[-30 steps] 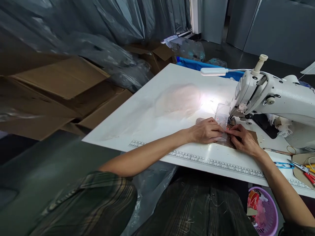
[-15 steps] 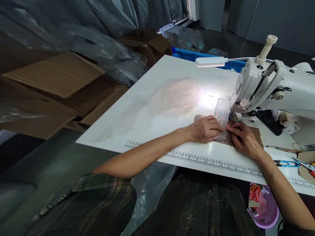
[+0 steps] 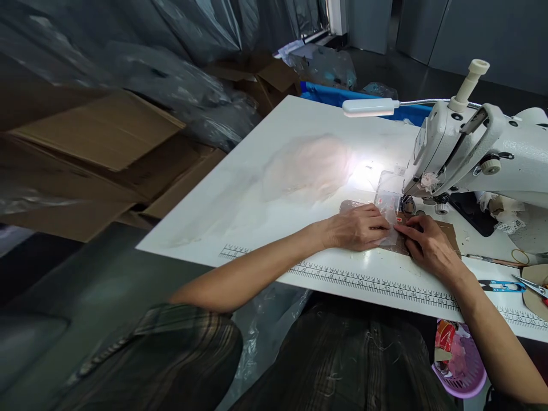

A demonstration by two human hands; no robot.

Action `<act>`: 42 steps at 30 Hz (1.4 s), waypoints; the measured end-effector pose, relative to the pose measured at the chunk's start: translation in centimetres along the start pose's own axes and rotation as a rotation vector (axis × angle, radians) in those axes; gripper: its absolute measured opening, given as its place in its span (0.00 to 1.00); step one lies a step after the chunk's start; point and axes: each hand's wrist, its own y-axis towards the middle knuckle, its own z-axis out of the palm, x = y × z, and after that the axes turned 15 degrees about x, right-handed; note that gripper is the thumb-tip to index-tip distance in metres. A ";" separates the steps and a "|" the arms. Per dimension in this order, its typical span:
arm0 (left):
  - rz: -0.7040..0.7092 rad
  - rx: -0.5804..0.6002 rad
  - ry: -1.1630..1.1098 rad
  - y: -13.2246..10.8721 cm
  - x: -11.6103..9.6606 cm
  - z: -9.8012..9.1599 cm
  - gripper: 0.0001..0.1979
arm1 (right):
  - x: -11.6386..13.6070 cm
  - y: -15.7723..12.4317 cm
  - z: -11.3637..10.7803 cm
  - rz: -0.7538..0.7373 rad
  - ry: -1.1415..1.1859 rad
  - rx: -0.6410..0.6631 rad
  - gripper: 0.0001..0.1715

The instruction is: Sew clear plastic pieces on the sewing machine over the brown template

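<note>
My left hand (image 3: 358,228) lies flat on a small clear plastic piece (image 3: 387,206) on the white sewing table (image 3: 278,171), fingers together and pressing it down. My right hand (image 3: 428,242) rests beside it on a brown card piece (image 3: 449,231), its fingertips pinching the plastic's edge just in front of the needle of the white sewing machine (image 3: 479,154). A white lamp (image 3: 370,107) on a gooseneck lights the spot.
A pale pink sheer heap (image 3: 308,165) lies further back on the table. A printed ruler (image 3: 377,282) runs along the front edge. Blue snips (image 3: 500,285) and scissors (image 3: 531,284) lie at the right. Cardboard boxes (image 3: 98,154) stand left; a purple basket (image 3: 460,365) sits below.
Both hands stay on the plastic piece at the needle with only slight finger shifts. The camera has tilted a little, moving the scene in the frame.
</note>
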 end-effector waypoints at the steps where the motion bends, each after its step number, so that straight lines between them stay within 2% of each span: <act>1: 0.003 0.006 0.013 0.0 0.0 0.0 0.10 | 0.0 0.0 0.0 0.004 0.008 0.002 0.21; 5: 0.046 -0.046 0.060 0.2 0.0 0.0 0.10 | 0.0 -0.1 -0.3 0.059 0.117 0.006 0.24; 10: 0.029 -0.066 0.048 0.2 -0.1 0.0 0.10 | -0.1 -0.2 -0.7 0.134 0.281 -0.019 0.23; 18: -0.027 -0.039 -0.020 0.3 -0.2 0.0 0.09 | -0.1 -0.3 -0.3 0.141 0.244 -0.035 0.22; 25: -0.005 -0.060 0.034 0.1 -0.1 0.5 0.10 | 0.0 -0.5 -0.2 0.129 0.223 -0.042 0.22; 30: -0.037 0.022 -0.029 0.0 0.0 0.7 0.11 | 0.1 -0.6 -0.3 0.106 0.174 0.018 0.25; 38: -0.012 -0.032 -0.045 0.0 0.0 0.6 0.12 | 0.1 -0.6 -0.7 0.075 0.130 0.059 0.25; 42: -0.035 -0.008 -0.043 0.1 -0.1 0.6 0.12 | 0.3 -0.7 -0.8 0.027 0.128 0.062 0.24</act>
